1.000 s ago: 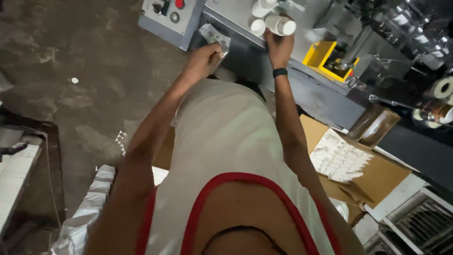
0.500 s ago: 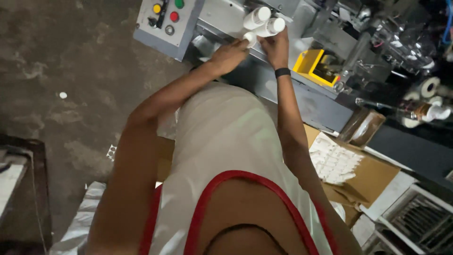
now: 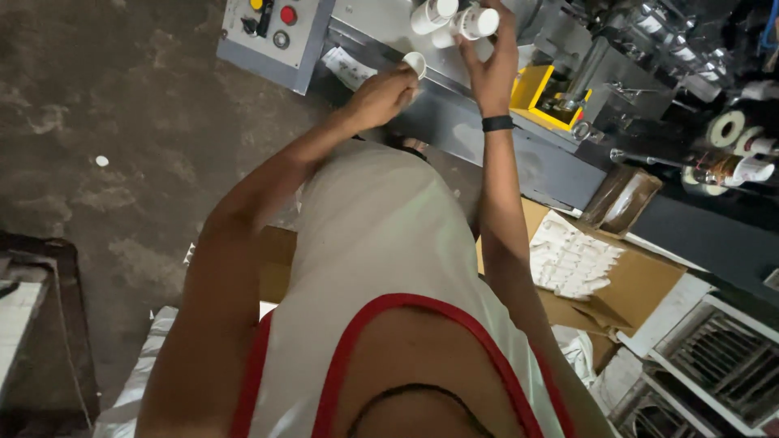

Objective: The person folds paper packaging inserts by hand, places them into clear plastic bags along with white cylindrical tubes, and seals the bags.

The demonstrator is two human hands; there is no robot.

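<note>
— While the control box (image 3: 272,32) with its coloured buttons sits far left, what does the left hand (image 3: 381,96) hold?
— It is closed around one small white cup (image 3: 415,63) over the grey machine ledge (image 3: 454,122).
— And the right hand (image 3: 489,65)?
— Raised just beside it, fingers wrapped about several white cups (image 3: 454,18); a yellow tray (image 3: 544,97) lies beyond.

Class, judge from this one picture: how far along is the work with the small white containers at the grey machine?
Done: a cardboard box beside the person already holds rows of white pieces. In hand: the right hand grips several white containers over the grey machine, while the left hand holds one white container at its edge. Left: those containers are not yet set down; how many remain cannot be told.
</note>
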